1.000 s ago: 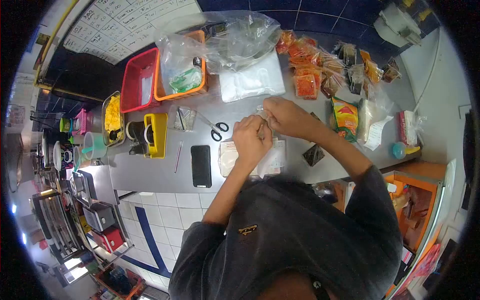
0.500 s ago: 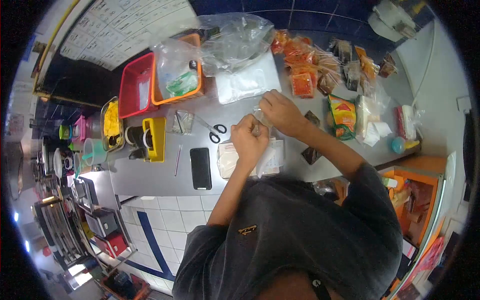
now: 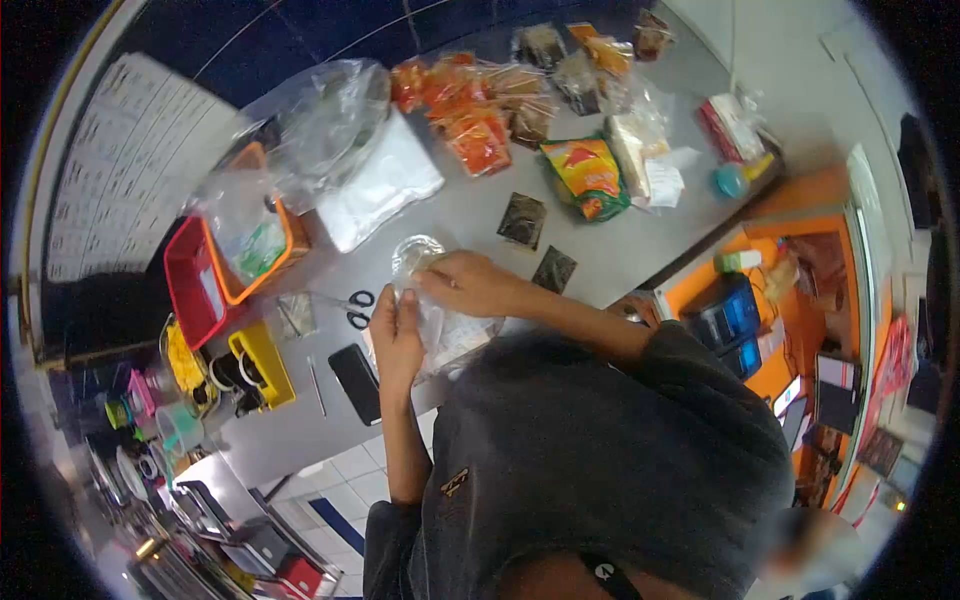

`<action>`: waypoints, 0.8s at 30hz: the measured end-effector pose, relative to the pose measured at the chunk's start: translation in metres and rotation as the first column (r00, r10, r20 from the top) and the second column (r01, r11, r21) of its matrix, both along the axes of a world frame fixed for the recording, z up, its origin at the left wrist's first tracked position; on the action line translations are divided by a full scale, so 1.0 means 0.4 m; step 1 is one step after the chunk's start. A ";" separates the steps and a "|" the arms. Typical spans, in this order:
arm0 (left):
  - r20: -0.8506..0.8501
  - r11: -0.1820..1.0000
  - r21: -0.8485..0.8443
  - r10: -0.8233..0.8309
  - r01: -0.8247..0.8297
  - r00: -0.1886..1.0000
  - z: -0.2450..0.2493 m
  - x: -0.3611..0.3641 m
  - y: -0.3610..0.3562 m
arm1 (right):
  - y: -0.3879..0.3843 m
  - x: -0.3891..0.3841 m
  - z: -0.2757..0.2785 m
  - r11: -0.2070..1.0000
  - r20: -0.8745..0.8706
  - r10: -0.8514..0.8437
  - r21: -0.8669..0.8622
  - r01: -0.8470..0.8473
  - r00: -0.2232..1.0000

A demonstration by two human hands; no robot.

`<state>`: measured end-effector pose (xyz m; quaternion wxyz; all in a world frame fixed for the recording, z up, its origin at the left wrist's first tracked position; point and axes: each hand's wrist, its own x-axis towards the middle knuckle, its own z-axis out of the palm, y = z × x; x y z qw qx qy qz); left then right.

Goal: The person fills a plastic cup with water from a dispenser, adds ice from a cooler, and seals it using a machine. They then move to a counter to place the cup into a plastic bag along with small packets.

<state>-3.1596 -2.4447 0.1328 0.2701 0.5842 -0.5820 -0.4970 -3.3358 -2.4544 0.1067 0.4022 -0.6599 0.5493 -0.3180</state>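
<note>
A clear plastic bag (image 3: 418,252) is between my two hands, crinkled and shiny at its upper part. My left hand (image 3: 398,335) pinches its lower left edge, with the thumb and fingers pointing up. From the right, my right hand (image 3: 458,283) grips the bag with bent fingers. What the bag contains is too small to tell. Under the hands lies a stack of printed paper (image 3: 465,335), partly hidden. Left of it are a black phone (image 3: 355,383) and black-handled scissors (image 3: 361,309).
Two dark flat packets (image 3: 522,220) lie right of the hands. Behind are white plastic sheets (image 3: 385,185), red-orange packets (image 3: 472,140) and a yellow-green bag (image 3: 590,178). An orange basket (image 3: 297,240) and a yellow tape dispenser (image 3: 262,365) stand at left.
The view has turned and shifted, so the table's items appear rotated and further left. My hands have drawn slightly apart, and more of the clear bag shows between them.
</note>
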 end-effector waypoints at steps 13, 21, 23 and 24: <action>0.016 0.756 -0.383 -0.569 0.531 0.822 0.335 -0.229 0.041 | 0.158 -0.196 0.354 0.913 0.265 -0.299 -0.201 0.356 0.917; -0.729 0.810 -0.473 -0.581 0.348 0.362 0.349 -0.516 0.019 | 0.188 -0.489 0.552 0.725 0.302 -0.590 -0.210 0.656 0.749; -0.693 0.815 -0.444 -0.575 0.371 0.434 0.361 -0.482 -0.008 | 0.189 -0.606 0.582 0.623 0.093 -0.737 -0.292 0.726 0.670; -0.647 0.818 -0.410 -0.572 0.403 0.504 0.363 -0.456 -0.026 | 0.192 -0.703 0.581 0.593 0.050 -0.765 -0.333 0.733 0.642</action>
